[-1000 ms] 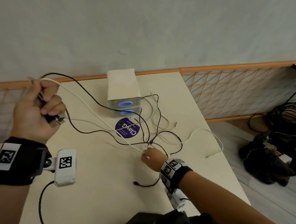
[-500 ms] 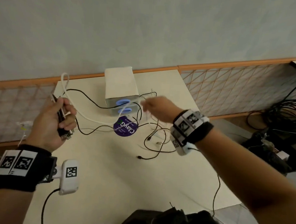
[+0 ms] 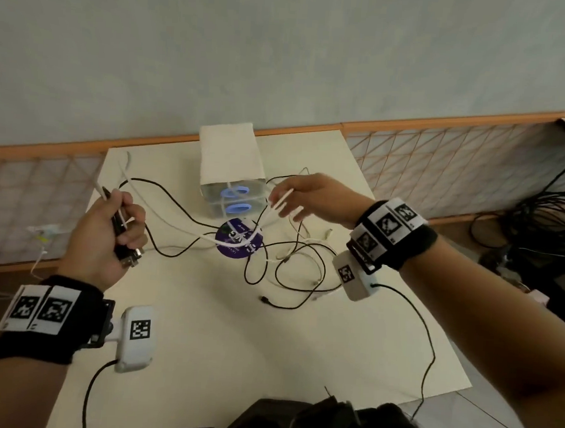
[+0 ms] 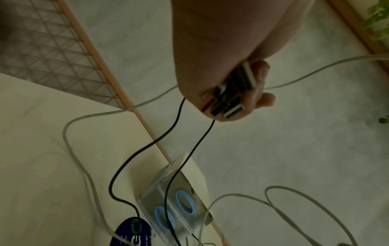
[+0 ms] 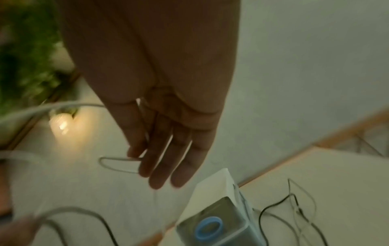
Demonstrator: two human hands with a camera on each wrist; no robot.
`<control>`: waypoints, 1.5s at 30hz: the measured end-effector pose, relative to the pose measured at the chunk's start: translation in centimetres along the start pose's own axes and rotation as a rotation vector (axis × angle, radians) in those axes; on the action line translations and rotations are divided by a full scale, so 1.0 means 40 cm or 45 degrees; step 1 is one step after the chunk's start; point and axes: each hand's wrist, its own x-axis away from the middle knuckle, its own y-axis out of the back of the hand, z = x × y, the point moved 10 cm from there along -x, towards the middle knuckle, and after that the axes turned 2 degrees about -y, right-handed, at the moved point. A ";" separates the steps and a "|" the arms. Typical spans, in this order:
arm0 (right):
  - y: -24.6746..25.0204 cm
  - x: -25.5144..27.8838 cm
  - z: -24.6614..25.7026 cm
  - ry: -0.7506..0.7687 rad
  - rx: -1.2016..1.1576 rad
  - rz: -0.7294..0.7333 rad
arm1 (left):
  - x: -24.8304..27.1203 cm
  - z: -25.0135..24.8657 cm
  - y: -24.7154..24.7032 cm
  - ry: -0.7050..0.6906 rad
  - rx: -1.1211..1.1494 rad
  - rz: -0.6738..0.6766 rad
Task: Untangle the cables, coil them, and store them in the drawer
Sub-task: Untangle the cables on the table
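I had the cream desk (image 3: 200,341) under both hands, wall behind it. Ahead of the hands, between them, sat the white drawer box (image 3: 230,167) with two blue ring pulls facing me, both drawers closed. Just nearer than the box, a purple round sticker (image 3: 238,242) lay flat on the desk.

Left hand (image 3: 106,239) was raised off the desk, fingers curled round a bundle of USB plugs (image 4: 228,98); the left wrist view showed several connector ends sticking out of the fist. From that fist a white cable (image 3: 175,220) and a black cable (image 3: 172,203) ran across toward my right hand, sagging over the sticker.

Right hand (image 3: 312,197) was up beside the box, right of the pulls. Its thumb and forefinger pinched the white cable while the other fingers stayed nearly straight; the wrist view was blurred but agreed.

Below and nearer than the right hand, the rest of the cable tangle (image 3: 291,264) lay loose on the desk, black and white loops crossing, one black plug end (image 3: 264,299) free at the near side.
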 end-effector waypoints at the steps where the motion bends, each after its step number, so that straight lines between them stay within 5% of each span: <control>1: 0.030 -0.006 0.000 0.023 -0.049 -0.101 | 0.002 -0.002 -0.002 -0.002 -0.009 -0.001; 3: 0.083 -0.014 0.003 0.048 0.105 -0.283 | 0.000 -0.012 -0.006 -0.031 0.000 0.007; 5: 0.105 -0.026 -0.034 -0.019 0.564 -0.345 | -0.008 -0.029 0.001 -0.063 0.082 -0.024; 9: 0.131 -0.036 -0.263 -0.438 1.115 -0.183 | -0.060 -0.073 0.151 -0.141 0.433 -0.183; 13: 0.145 0.017 -0.428 -0.714 1.171 -0.141 | -0.080 -0.098 0.245 -0.203 0.464 -0.254; 17: 0.150 0.051 -0.509 -0.826 1.001 -0.221 | -0.064 -0.107 0.201 -0.282 0.442 -0.255; 22: 0.170 0.033 -0.417 -0.590 0.465 -0.471 | -0.034 -0.108 0.155 -0.285 0.336 -0.285; 27: 0.203 0.022 -0.231 -0.373 -0.180 -0.488 | -0.032 -0.088 0.169 -0.221 0.358 -0.319; 30: 0.283 0.032 -0.111 -0.086 -0.598 -0.694 | -0.023 -0.074 0.181 -0.200 0.382 -0.366; 33: 0.279 0.025 -0.021 0.145 -0.926 -0.551 | -0.010 -0.068 0.168 -0.176 0.375 -0.341; 35: 0.223 0.013 0.006 0.125 -0.691 -0.385 | 0.002 -0.066 0.131 -0.156 0.345 -0.266; 39: 0.097 -0.003 0.048 0.030 0.308 -0.216 | 0.026 -0.045 0.004 -0.070 0.228 -0.065; 45: -0.112 -0.017 0.116 0.039 0.209 0.110 | 0.077 0.046 -0.189 0.057 -0.210 0.173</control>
